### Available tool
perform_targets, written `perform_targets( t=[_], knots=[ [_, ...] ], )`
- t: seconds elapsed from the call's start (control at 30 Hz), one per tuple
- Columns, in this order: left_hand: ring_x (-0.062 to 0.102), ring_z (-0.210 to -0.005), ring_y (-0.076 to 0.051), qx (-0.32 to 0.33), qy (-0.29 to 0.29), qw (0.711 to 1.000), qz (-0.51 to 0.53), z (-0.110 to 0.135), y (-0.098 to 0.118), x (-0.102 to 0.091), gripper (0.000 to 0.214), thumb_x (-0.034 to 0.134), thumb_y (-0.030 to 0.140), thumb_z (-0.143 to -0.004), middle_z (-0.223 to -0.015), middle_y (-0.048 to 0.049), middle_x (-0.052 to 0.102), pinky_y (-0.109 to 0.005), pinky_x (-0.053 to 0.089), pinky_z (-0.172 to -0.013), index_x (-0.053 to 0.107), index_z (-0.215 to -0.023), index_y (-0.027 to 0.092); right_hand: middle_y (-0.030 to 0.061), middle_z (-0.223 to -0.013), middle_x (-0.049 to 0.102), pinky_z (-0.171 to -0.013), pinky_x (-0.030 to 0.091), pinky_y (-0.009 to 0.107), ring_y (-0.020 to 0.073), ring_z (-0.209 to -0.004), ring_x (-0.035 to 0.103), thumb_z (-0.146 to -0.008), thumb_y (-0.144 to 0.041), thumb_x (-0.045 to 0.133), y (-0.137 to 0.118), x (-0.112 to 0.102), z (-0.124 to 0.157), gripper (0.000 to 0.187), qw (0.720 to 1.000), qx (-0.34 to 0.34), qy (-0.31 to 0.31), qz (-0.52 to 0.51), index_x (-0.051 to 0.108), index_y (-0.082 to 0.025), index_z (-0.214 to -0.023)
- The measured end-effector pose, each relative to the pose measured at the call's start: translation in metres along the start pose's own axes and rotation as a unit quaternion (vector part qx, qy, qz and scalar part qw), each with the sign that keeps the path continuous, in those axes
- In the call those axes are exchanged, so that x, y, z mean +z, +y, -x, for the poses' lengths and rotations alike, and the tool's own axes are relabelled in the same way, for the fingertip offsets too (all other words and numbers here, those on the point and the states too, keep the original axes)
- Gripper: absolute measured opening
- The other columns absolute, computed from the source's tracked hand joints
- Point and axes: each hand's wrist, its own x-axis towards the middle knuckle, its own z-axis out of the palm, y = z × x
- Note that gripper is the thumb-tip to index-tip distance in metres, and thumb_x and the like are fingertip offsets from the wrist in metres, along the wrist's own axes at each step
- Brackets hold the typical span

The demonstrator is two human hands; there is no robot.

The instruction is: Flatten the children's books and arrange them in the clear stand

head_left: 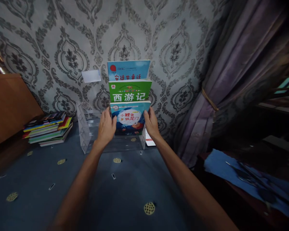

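Against the patterned wall (178, 51), in the head view, we have a clear tiered rack (83, 133) standing on a blue printed cloth (91, 195). Our left hand (107, 126) grips the left edge of the front book (128, 120), and our right hand (151, 123) grips its right edge, thumbs over the cover. We hold that book upright at the rack's lowest tier; whether its bottom edge rests there, we cannot tell. Behind it, rising in steps, stand a green book (130, 90) and a light-blue book (128, 69). A pile of books (49, 130) lies left of the rack; a tied curtain (198, 128) hangs to the right.
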Motion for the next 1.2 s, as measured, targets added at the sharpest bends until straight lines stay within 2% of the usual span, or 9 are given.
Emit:
perform_targets(
  t=[0.23,0.4,0.57,0.73,0.93,1.2],
  knots=[
    [0.066,-0.105,-0.031,-0.046,-0.037,0.998,-0.001,0.012,0.006,-0.001,0.035,0.042,0.027,-0.100,-0.111,-0.0143,0.067,-0.049,0.054,-0.094,0.043,-0.133,0.017,0.0126,-0.152,0.053,-0.119,0.036,0.054,0.0295,-0.142,0.046,-0.097,-0.071,0.039,0.000,-0.008,0.009,0.070,1.000,0.001,0.006,0.002,0.047,-0.024,-0.149],
    [0.068,-0.097,-0.031,-0.065,-0.050,0.996,-0.023,0.014,0.008,0.000,0.028,0.040,0.029,-0.101,-0.102,-0.0126,0.068,-0.049,0.055,-0.090,0.047,-0.126,0.018,0.0123,-0.149,0.056,-0.117,0.038,0.052,0.0284,-0.138,0.050,-0.097,-0.072,0.037,-0.002,-0.007,0.010,0.070,1.000,0.002,-0.001,0.005,0.050,-0.023,-0.146],
    [0.069,-0.099,-0.031,-0.061,-0.053,0.997,-0.005,0.016,0.005,0.000,0.029,0.042,0.029,-0.101,-0.105,-0.0127,0.068,-0.049,0.055,-0.091,0.046,-0.128,0.019,0.0133,-0.142,0.061,-0.112,0.043,0.051,0.0289,-0.128,0.058,-0.097,-0.071,0.036,-0.007,-0.007,0.014,0.069,1.000,0.008,-0.003,0.009,0.054,-0.022,-0.142],
    [0.068,-0.102,-0.034,-0.063,-0.070,0.996,-0.009,0.022,0.004,0.001,0.032,0.040,0.029,-0.101,-0.110,-0.0164,0.067,-0.052,0.054,-0.090,0.043,-0.131,0.017,0.0139,-0.137,0.064,-0.110,0.045,0.054,0.0313,-0.124,0.059,-0.097,-0.069,0.036,-0.015,-0.008,0.024,0.063,1.000,0.009,0.004,0.016,0.062,-0.021,-0.128],
    [0.069,-0.094,-0.031,-0.058,-0.067,0.996,-0.012,0.027,0.003,0.001,0.029,0.042,0.029,-0.101,-0.102,-0.0134,0.068,-0.049,0.056,-0.087,0.045,-0.128,0.018,0.0118,-0.125,0.070,-0.105,0.049,0.051,0.0305,-0.118,0.062,-0.097,-0.069,0.036,-0.022,-0.009,0.033,0.058,1.000,0.004,-0.003,0.016,0.065,-0.023,-0.118],
    [0.069,-0.104,-0.035,-0.071,-0.088,0.994,-0.005,0.030,0.008,-0.003,0.037,0.043,0.029,-0.101,-0.110,-0.0174,0.067,-0.052,0.055,-0.093,0.042,-0.135,0.015,0.0134,-0.131,0.068,-0.108,0.046,0.054,0.0306,-0.121,0.061,-0.096,-0.072,0.036,-0.016,-0.010,0.039,0.064,0.999,0.019,0.008,0.029,0.064,-0.022,-0.125]
  ],
)
